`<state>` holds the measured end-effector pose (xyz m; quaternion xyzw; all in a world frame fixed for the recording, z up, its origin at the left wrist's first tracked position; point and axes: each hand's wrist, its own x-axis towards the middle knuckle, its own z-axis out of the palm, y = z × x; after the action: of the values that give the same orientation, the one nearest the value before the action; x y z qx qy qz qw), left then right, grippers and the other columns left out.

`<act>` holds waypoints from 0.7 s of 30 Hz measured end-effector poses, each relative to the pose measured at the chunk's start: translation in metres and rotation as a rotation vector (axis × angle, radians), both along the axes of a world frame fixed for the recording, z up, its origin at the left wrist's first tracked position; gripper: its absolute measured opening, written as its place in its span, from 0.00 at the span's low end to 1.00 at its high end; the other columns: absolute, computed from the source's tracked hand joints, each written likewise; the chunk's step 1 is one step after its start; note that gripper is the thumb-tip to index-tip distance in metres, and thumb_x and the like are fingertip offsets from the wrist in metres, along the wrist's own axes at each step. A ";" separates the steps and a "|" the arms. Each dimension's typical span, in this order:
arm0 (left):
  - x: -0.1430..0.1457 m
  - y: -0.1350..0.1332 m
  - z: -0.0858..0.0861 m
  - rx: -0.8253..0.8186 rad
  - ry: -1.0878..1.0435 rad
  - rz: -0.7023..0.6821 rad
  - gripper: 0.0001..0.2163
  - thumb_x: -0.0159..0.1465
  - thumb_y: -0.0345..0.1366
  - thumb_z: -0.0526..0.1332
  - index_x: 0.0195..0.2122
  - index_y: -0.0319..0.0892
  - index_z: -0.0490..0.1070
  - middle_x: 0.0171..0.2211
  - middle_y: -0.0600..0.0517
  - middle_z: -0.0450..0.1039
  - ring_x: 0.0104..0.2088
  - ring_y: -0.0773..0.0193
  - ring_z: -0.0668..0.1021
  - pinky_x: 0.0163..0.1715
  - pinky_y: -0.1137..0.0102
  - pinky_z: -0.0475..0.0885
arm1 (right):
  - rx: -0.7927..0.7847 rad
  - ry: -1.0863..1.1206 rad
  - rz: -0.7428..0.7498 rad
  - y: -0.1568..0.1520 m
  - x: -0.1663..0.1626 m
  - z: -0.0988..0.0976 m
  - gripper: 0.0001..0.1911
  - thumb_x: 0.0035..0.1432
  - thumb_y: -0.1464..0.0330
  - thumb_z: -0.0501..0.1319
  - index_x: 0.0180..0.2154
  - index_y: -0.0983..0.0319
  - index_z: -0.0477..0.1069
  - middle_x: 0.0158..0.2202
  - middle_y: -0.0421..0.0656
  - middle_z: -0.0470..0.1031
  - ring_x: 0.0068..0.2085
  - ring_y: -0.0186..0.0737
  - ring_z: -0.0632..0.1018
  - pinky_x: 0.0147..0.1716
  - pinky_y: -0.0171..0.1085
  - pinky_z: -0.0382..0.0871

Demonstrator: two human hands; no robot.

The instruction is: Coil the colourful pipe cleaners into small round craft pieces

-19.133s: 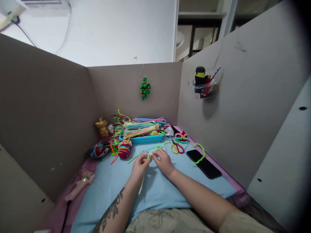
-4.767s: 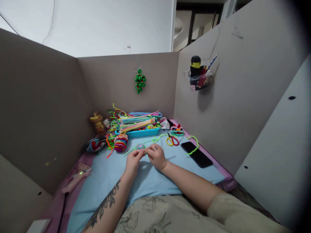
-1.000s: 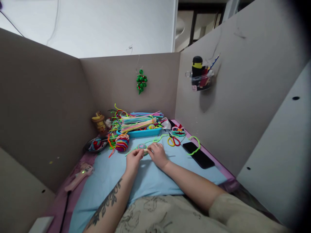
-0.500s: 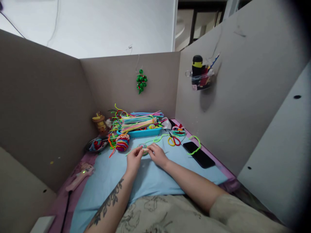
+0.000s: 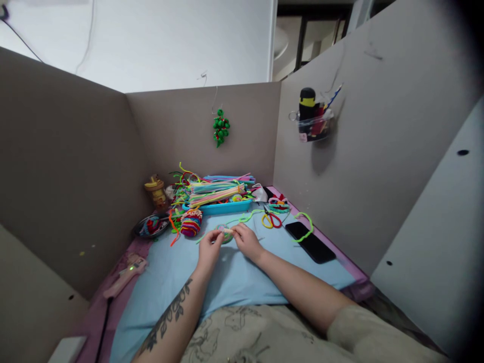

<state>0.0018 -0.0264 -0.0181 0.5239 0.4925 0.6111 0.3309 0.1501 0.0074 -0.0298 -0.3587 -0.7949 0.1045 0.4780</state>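
Note:
My left hand [image 5: 209, 246] and my right hand [image 5: 247, 240] are close together over the blue cloth, fingertips pinched. Between them stretches a short pale pink pipe cleaner [image 5: 228, 231], its ends gripped by the fingers of each hand. Just behind and below it lies a round, coiled piece [image 5: 227, 239] in green and pastel colours, partly covered by my fingers; I cannot tell whether it is joined to the pale strand. A bright green pipe cleaner [image 5: 247, 218] runs along the cloth beyond my right hand.
Behind my hands, a blue tray [image 5: 227, 207] holds many pipe cleaners. A striped woven piece [image 5: 191, 223] and a dark bowl [image 5: 151, 227] stand left. Scissors [image 5: 271, 220] and a phone [image 5: 313, 247] lie right. A pink glue gun [image 5: 126, 277] rests front left; grey panels surround the table.
My hands have drawn slightly apart, so more of the pale strand and the round piece behind it shows. Everything else stays in place, apart from a small shift of the view.

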 end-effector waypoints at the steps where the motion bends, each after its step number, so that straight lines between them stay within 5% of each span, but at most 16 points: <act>1: 0.000 0.000 0.000 0.001 0.016 0.011 0.11 0.51 0.39 0.64 0.30 0.36 0.75 0.28 0.48 0.76 0.30 0.63 0.75 0.33 0.70 0.69 | 0.004 -0.003 -0.009 0.000 0.000 0.000 0.09 0.61 0.71 0.51 0.35 0.61 0.70 0.32 0.43 0.70 0.36 0.38 0.70 0.35 0.35 0.64; 21: 0.007 -0.004 0.007 -0.069 -0.098 -0.035 0.11 0.47 0.40 0.64 0.27 0.36 0.75 0.23 0.51 0.73 0.26 0.66 0.73 0.30 0.72 0.66 | 0.074 -0.077 -0.158 -0.008 -0.002 0.006 0.05 0.56 0.72 0.56 0.31 0.60 0.69 0.32 0.43 0.69 0.37 0.39 0.70 0.36 0.35 0.63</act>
<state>0.0092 -0.0303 -0.0110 0.4900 0.4873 0.6128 0.3834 0.1482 -0.0006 -0.0238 -0.4064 -0.7851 0.0233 0.4668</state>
